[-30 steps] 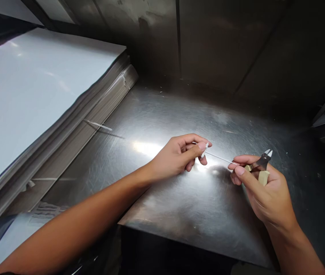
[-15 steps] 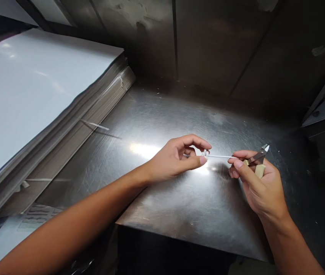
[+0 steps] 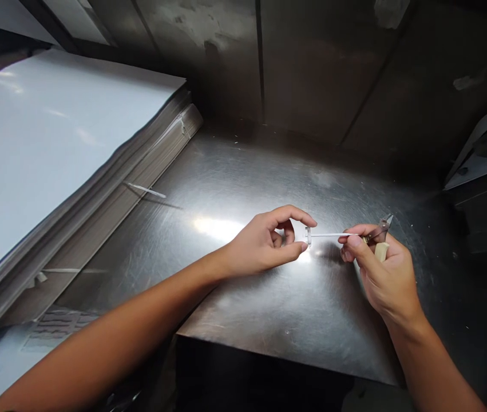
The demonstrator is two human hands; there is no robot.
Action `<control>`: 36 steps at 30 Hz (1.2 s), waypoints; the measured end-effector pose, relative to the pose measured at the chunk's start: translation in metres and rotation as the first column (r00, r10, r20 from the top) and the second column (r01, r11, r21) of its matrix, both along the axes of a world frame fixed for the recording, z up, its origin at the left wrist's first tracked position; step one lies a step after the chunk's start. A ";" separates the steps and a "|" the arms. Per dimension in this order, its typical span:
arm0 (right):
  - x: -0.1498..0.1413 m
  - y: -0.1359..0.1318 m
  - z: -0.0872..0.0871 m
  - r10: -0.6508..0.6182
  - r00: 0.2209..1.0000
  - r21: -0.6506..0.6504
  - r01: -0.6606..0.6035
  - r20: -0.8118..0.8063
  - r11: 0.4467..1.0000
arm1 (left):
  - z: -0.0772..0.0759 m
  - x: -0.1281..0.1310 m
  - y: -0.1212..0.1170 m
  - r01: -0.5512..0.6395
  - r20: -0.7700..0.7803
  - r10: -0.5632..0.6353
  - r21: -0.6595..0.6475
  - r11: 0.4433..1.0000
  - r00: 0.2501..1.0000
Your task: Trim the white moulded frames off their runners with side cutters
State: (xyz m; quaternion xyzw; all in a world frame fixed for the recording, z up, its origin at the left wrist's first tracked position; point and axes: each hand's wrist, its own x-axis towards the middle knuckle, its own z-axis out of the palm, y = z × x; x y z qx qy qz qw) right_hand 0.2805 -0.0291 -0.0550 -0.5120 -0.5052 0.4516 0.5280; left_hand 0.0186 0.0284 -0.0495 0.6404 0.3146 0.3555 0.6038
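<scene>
A thin white plastic strip [image 3: 327,235], probably a cable tie, lies level between my hands, with a small T-shaped head at its left end. My left hand [image 3: 264,243] curves around that head, thumb and forefinger apart on either side of it. Whether they touch it is hard to tell. My right hand [image 3: 383,269] pinches the strip's other end and also holds a pair of side cutters [image 3: 379,233] with cream handles. Their jaws point up and away. Both hands hover over a scratched stainless steel table [image 3: 243,177].
A tall stack of white sheets [image 3: 54,149] lies at the left, with a loose white strip [image 3: 146,190] at its edge. Dark metal panels [image 3: 324,68] rise behind the table. A metal bracket [image 3: 472,166] juts in at the right.
The strip has swung from a slant to level. My left fingers have spread around its head, and my right hand and the cutters have moved slightly left.
</scene>
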 end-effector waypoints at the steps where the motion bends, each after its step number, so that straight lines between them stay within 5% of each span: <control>1: 0.000 0.000 0.000 0.005 1.000 -0.001 -0.005 -0.002 1.000 | -0.001 0.001 0.000 -0.003 0.005 0.003 0.040 0.999 1.000; 12: -0.003 0.001 0.010 0.051 0.972 -0.091 -0.074 -0.231 0.993 | -0.007 0.004 -0.001 -0.064 0.067 0.044 0.330 0.942 0.997; 36: -0.001 0.002 0.019 0.228 0.902 -0.076 -0.273 -0.368 0.959 | -0.007 0.002 0.000 -0.086 0.053 0.069 0.483 0.872 0.996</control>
